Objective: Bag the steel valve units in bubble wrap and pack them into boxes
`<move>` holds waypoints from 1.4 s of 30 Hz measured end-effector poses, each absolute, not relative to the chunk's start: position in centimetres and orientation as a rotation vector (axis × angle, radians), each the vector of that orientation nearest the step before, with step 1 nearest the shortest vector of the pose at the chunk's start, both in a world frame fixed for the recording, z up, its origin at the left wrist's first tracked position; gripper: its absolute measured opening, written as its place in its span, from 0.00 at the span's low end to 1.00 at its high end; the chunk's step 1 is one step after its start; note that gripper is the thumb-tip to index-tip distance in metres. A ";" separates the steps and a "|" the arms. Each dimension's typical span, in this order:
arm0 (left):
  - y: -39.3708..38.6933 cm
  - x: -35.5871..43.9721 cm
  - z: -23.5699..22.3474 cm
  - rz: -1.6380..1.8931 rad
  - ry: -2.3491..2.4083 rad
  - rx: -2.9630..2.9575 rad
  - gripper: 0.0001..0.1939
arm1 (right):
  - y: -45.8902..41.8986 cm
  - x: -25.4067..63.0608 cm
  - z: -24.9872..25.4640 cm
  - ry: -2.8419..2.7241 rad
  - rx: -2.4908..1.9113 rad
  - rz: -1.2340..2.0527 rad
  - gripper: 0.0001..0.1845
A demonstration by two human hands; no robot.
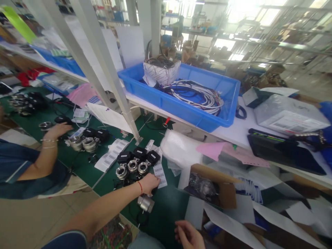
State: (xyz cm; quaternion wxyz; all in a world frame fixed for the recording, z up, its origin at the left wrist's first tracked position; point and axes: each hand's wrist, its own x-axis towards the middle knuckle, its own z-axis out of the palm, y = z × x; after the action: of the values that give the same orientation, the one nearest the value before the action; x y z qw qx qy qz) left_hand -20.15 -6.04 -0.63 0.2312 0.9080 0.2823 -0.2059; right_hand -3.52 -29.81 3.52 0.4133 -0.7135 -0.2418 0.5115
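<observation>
My left hand (pixel 150 184) is closed over a motorized valve whose silver metal body (pixel 146 204) shows below the fingers. Its upper part is hidden under the hand, and a black cable (pixel 142 218) loops beside it on the green mat (pixel 166 207). Just beyond stand several more valves (pixel 132 166) with round metal ports and black actuator boxes (pixel 140 152). A sheet of barcode labels (pixel 160 174) lies by my fingertips. My right hand (pixel 189 235) hovers at the bottom edge, fingers loosely bent and apart, with nothing seen in it.
An open carton (pixel 228 195) holds plastic-wrapped parts, with more open boxes at lower right. Bubble wrap (pixel 178 147) lies behind. A blue tray (pixel 218 121) with coiled cables rests on the shelf past a metal post (pixel 114 76). At left, a co-worker's hand (pixel 58 131) is near other valves.
</observation>
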 end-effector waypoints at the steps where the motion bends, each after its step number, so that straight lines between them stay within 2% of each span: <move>1: -6.5 -20.4 -0.2 -0.560 0.772 2.500 0.31 | -29.7 -4.2 2.7 -0.605 -1.781 1.304 0.27; 4: -8.3 -20.7 1.2 -0.523 0.792 2.512 0.31 | -28.8 -5.6 0.9 -0.643 -1.805 1.338 0.20; 6: -9.4 -20.8 2.4 -0.486 0.824 2.519 0.30 | -28.0 -6.0 0.1 -0.672 -1.855 1.312 0.20; 11: -11.0 -21.2 6.5 -0.356 0.930 2.499 0.26 | -26.1 -6.0 0.3 -0.790 -1.818 1.301 0.38; 18: -10.9 -22.2 15.2 -0.087 1.237 2.355 0.24 | -27.8 -6.1 4.3 -0.493 -1.348 1.467 0.44; 24: -12.0 -21.7 20.6 0.016 1.445 2.229 0.23 | -27.6 -8.3 6.5 -0.336 -1.487 1.180 0.36; 29: -13.3 -23.0 21.8 0.174 1.484 2.165 0.30 | -26.8 -7.8 11.5 -0.249 -1.350 1.171 0.32; 33: -13.6 -24.4 21.2 0.514 1.317 1.739 0.26 | -27.0 -7.6 15.5 -0.134 -1.202 1.209 0.26; 35: -13.9 -24.7 20.6 0.673 1.189 1.409 0.27 | -27.1 -7.7 16.4 -0.093 -1.127 1.217 0.24; 38: -15.2 -24.2 19.5 0.740 0.972 0.944 0.34 | -27.2 -7.8 16.8 -0.050 -1.049 1.258 0.24; 42: -17.5 -23.1 18.8 0.764 0.753 0.707 0.39 | -27.5 -8.0 16.6 -0.057 -0.997 1.278 0.24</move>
State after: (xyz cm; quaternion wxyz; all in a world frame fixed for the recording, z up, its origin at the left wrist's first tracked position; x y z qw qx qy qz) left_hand -23.07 -17.55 18.82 0.8007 0.3295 0.3511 0.3564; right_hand -8.00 -27.48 16.64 0.6890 -0.4455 -0.0257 0.5711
